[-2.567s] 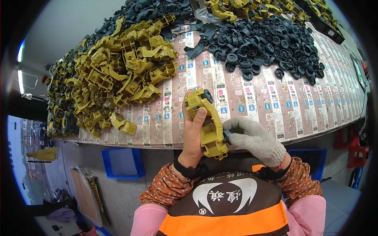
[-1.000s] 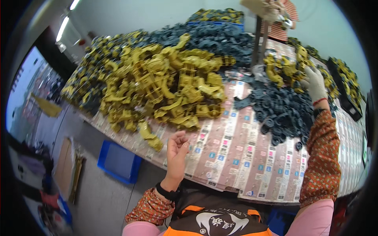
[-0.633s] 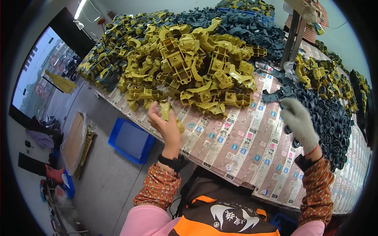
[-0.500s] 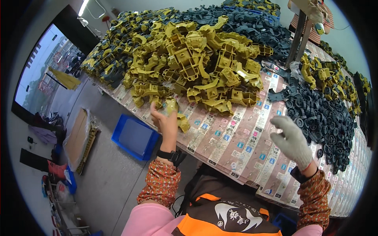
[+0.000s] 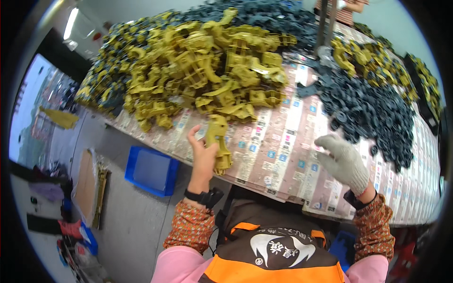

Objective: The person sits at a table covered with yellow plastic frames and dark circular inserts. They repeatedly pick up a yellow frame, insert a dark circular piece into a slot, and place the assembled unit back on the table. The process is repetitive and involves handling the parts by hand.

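My bare left hand [image 5: 203, 158] is over the table's front edge, holding a long yellow plastic part [image 5: 218, 144] by its side. One finger points up, away from the part. The part stands out just in front of a heap of similar yellow moulded parts [image 5: 188, 66]. My right hand [image 5: 343, 160], in a pale knitted glove, hovers over the table to the right with its fingers bent and apart, holding nothing. Beyond it lies a pile of dark grey plastic wheels [image 5: 373, 118].
Patterned sheeting covers the table [image 5: 278, 146]. More dark parts [image 5: 264, 21] lie behind the yellow heap, near an upright post [image 5: 325, 23]. A blue bin [image 5: 152, 170] stands on the floor at left. Another person [image 5: 347, 12] is at the far right.
The yellow part has come away from the heap toward me with my left hand. My gloved right hand has dipped slightly, fingers still bent. The whole view has shifted.
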### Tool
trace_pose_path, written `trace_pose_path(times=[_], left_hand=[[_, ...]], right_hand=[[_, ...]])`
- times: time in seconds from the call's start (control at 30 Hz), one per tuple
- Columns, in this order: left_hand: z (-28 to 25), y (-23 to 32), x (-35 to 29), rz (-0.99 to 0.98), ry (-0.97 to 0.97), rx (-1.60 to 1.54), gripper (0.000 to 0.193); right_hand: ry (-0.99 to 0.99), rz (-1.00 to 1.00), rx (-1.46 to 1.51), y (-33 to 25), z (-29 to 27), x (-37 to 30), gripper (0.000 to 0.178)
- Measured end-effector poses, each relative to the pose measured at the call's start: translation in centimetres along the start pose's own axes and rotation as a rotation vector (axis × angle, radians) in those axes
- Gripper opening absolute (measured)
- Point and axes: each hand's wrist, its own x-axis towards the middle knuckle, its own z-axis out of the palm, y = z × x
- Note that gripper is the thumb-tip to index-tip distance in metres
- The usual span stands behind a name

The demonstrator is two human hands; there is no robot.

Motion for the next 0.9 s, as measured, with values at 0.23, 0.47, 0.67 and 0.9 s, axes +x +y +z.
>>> trace_pose_path(times=[0.23, 0.47, 0.67, 0.9], left_hand=[[1.9, -0.7, -3.8, -0.264, -0.319, -0.515, 0.058], [8.3, -0.1, -6.2, -0.265, -0.468, -0.388, 0.055], [11.4, -1.4, -8.9, -0.427, -0.584, -0.439, 0.059], [16.0, -1.8, -11.2, -0.574, -0.759, -0.426, 0.059]], right_hand=[[0.510, 0.010, -0.737, 9.1, -5.0, 0.6, 0.043], [0.126, 0.298, -0.695, 11.6, -5.8, 4.2, 0.087], [0.129, 0.136, -0.636, 8.2, -2.4, 0.1, 0.074], [0.196, 0.042, -0.634, 7.2, -0.9, -7.2, 0.055]])
